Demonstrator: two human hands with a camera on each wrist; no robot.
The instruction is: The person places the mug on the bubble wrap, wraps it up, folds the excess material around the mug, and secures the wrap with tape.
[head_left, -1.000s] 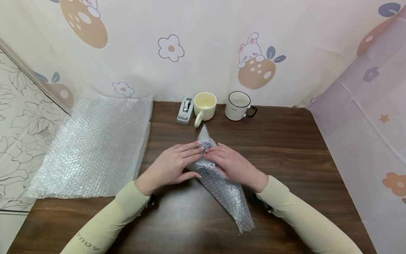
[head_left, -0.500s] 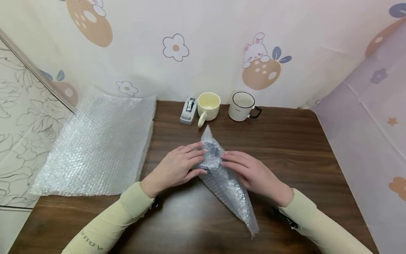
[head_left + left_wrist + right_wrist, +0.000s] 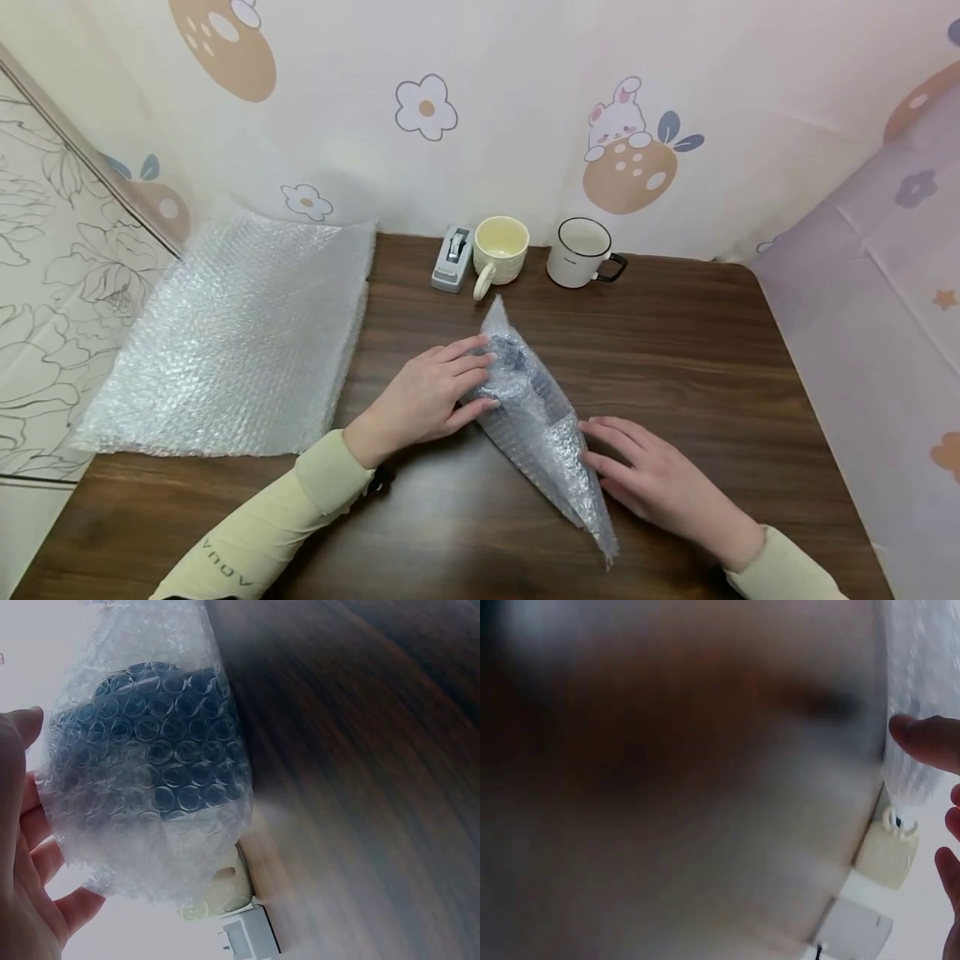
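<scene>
A bundle of bubble wrap (image 3: 525, 408) lies diagonally on the table, pointed at both ends. Through its layers shows a dark blue thing (image 3: 150, 712), its kind blurred by the bubbles. My left hand (image 3: 435, 387) rests on the bundle's upper left side, fingertips over the wrap and thumb extended along its edge. On the lower right, my right hand (image 3: 656, 475) touches the wrap's edge with extended fingers. The right wrist view has the right thumb (image 3: 926, 739) against the wrap, with the other fingers apart from it.
A large flat sheet of bubble wrap (image 3: 240, 333) covers the table's left side. At the back stand a tape dispenser (image 3: 453, 258), a cream mug (image 3: 501, 250) and a white mug (image 3: 581, 254) with black rim and handle. A patterned curtain (image 3: 510, 100) hangs behind.
My right hand has slid from the bundle's top down along its right edge toward the lower end. The left hand stays on the bundle. The head view has shifted slightly.
</scene>
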